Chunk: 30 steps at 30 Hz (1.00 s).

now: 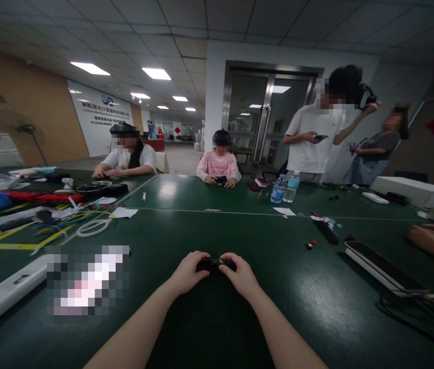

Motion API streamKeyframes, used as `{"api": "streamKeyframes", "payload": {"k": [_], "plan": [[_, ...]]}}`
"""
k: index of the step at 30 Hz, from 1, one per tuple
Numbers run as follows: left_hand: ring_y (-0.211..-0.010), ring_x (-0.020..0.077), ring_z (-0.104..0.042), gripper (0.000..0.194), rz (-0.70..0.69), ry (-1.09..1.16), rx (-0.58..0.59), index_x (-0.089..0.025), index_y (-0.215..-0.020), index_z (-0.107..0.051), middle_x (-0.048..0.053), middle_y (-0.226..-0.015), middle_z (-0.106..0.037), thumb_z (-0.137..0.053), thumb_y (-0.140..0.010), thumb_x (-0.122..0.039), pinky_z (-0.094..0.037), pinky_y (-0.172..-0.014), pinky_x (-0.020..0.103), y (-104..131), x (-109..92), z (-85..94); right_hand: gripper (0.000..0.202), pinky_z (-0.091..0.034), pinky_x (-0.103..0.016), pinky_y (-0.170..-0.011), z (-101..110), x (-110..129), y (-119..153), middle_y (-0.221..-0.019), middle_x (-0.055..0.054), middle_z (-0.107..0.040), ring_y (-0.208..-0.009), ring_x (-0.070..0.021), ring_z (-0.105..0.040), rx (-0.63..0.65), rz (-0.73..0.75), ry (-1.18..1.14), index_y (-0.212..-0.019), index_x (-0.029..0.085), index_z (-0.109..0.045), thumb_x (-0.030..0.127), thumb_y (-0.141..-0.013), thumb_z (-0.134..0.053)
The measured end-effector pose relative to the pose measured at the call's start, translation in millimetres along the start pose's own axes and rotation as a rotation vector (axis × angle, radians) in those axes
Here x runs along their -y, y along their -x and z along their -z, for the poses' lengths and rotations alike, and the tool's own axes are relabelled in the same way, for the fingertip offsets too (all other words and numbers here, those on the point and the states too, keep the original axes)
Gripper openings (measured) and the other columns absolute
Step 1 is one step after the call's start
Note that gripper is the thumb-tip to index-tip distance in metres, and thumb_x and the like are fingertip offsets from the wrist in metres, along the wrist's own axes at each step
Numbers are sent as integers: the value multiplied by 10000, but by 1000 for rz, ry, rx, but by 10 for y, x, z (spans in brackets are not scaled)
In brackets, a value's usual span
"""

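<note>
Straight ahead, just above the dark green tabletop point(209, 230), both hands hold one small black object with a narrower, shiny middle point(215, 263). My left hand point(189, 272) is closed around its left end, thumb in front and fingers behind. The right end is gripped by my right hand point(242, 275) in the same way. Fingers cover much of the object, and I cannot make out what kind it is.
A long white device point(11, 291) and a blurred-out bright item point(91, 282) lie left. Cables point(93, 227) clutter the far left. At right rests a phone-like slab point(386, 267) with a cable. Two water bottles point(291, 186) stand farther back. Several people are around the table.
</note>
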State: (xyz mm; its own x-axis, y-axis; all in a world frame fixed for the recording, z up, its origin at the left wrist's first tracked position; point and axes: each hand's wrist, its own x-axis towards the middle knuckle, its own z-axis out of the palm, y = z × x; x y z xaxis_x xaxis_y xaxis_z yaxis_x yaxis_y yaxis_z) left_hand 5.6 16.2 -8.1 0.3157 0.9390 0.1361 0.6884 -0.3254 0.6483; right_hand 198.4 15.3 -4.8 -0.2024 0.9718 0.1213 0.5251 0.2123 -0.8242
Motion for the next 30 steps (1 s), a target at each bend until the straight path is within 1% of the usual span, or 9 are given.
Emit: {"api": "streamKeyframes", "payload": {"k": [3,8,10,14,18,21,24,27,30], "plan": [[-1025,221,-504,396,23,26,10,-208,-1083,-525,58,-1094,-561,-576,-695,-266,-387,-894,354,8,-22,18,170,-403,-326,-809,24,-5,4,-926,8,-602,-912,-182,-549,4,5,-67,-900,251,-581,281,-736,-548],[-1016,223,-513,416,63,58,20,-204,-1103,-516,65,-1097,-565,-570,-697,-279,-393,-882,355,19,-12,20,150,-399,-333,-819,66,-23,0,-890,9,-609,-881,-173,-560,-61,19,-143,-881,237,-571,285,-742,-538],[-1004,219,-520,432,68,72,22,-199,-1114,-513,69,-1093,-568,-575,-693,-272,-396,-878,352,23,10,16,165,-401,-339,-823,87,-56,-6,-906,5,-610,-889,-176,-562,-80,15,-178,-893,236,-571,283,-738,-541],[-1007,210,-522,462,56,89,26,-209,-1156,-491,69,-1116,-564,-564,-705,-273,-397,-875,345,22,41,10,221,-414,-357,-829,140,-150,-5,-961,-6,-608,-931,-191,-560,-114,-39,-279,-945,243,-573,278,-727,-555],[-999,211,-523,439,47,71,21,-200,-1119,-521,67,-1080,-584,-582,-691,-274,-389,-885,338,32,-18,16,226,-428,-357,-840,189,-209,9,-964,-17,-613,-944,-196,-564,-167,-94,-395,-936,236,-579,267,-712,-572],[-996,215,-521,437,53,52,52,-195,-1105,-532,65,-1061,-589,-595,-680,-272,-388,-888,336,98,-103,34,230,-435,-346,-845,200,-202,14,-957,-18,-617,-946,-191,-570,-162,-94,-418,-938,228,-575,265,-711,-568],[-999,218,-518,430,64,48,82,-207,-1107,-531,59,-1064,-582,-587,-689,-285,-387,-888,341,222,-159,56,224,-443,-350,-837,189,-177,26,-954,-19,-623,-937,-192,-578,-140,-108,-432,-930,223,-578,262,-710,-565],[-1001,215,-514,432,78,68,91,-228,-1118,-522,50,-1076,-573,-583,-696,-293,-394,-877,340,349,-164,68,226,-442,-355,-840,169,-175,66,-936,-17,-631,-922,-193,-584,-108,-118,-436,-918,219,-587,264,-696,-585],[-1001,209,-509,427,66,60,82,-233,-1122,-518,49,-1077,-569,-576,-704,-298,-395,-875,338,423,-147,63,232,-443,-352,-834,152,-215,127,-928,-11,-634,-915,-191,-586,-79,-99,-427,-917,223,-590,267,-689,-598]]}}
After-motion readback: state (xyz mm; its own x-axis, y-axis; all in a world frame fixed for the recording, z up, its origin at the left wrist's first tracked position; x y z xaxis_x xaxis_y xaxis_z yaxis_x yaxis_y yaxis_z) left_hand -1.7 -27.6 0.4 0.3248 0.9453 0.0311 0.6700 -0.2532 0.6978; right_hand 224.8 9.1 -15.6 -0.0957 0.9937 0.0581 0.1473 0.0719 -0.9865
